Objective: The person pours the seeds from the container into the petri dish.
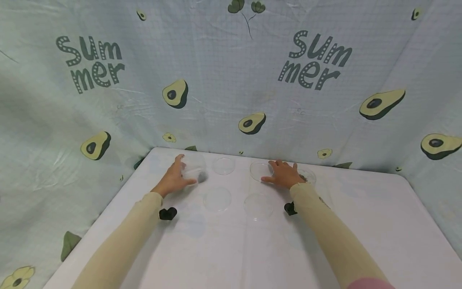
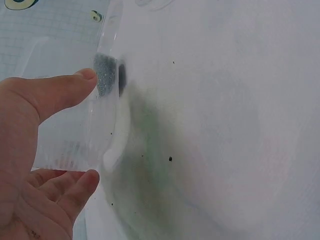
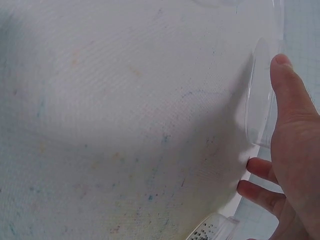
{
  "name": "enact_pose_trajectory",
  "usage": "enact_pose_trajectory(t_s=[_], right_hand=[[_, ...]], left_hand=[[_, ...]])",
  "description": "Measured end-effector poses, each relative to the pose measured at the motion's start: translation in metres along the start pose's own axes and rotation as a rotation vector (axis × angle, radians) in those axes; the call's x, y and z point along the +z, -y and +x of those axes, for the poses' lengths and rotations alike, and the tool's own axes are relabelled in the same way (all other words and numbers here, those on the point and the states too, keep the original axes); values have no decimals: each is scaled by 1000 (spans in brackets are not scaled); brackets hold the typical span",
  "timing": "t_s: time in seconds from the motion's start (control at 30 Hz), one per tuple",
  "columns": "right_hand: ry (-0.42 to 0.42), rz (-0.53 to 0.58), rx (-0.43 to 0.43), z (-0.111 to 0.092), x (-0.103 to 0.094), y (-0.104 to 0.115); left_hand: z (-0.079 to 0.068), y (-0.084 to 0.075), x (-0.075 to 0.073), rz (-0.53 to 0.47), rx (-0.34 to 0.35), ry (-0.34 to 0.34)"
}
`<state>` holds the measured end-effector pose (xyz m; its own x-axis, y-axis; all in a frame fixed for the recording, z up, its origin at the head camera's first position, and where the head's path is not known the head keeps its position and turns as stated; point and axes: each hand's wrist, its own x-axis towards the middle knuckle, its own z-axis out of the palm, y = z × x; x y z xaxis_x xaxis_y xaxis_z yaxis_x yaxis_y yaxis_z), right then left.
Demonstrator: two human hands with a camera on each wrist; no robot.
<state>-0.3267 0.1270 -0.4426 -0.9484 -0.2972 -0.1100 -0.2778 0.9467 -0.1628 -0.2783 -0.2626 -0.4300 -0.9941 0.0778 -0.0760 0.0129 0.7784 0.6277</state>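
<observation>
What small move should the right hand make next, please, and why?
I would suggest that the right hand gently close its fingers towards the clear, round, plastic-looking dish. In the right wrist view, the thumb overlaps the dish, but the visible fingertips appear beyond its edge, so the grip seems incomplete.

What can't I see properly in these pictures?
Head view: the clear round plastic dish holding dark bits, partly hidden by the right grip.
Left wrist view: dark grainy stuff showing through the clear plastic container, too blurred to name.
Left wrist view: a black speck on the white tabletop, too small to identify.
Right wrist view: that dish, cut off by the bottom edge.
</observation>
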Motion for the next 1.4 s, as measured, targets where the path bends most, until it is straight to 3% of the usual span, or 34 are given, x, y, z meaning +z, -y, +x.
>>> enact_pose_trajectory(t_s=[0.53,0.97,1.4], right_hand=[[11,-13,9,-1,-3,1],[22,-9,20,1,-2,2],[13,-18,29,4,0,2]], left_hand=[[8,-22,-6,-17,47,-45],[25,-46,6,-25,77,-57],[31,-75,14,-26,142,-45]])
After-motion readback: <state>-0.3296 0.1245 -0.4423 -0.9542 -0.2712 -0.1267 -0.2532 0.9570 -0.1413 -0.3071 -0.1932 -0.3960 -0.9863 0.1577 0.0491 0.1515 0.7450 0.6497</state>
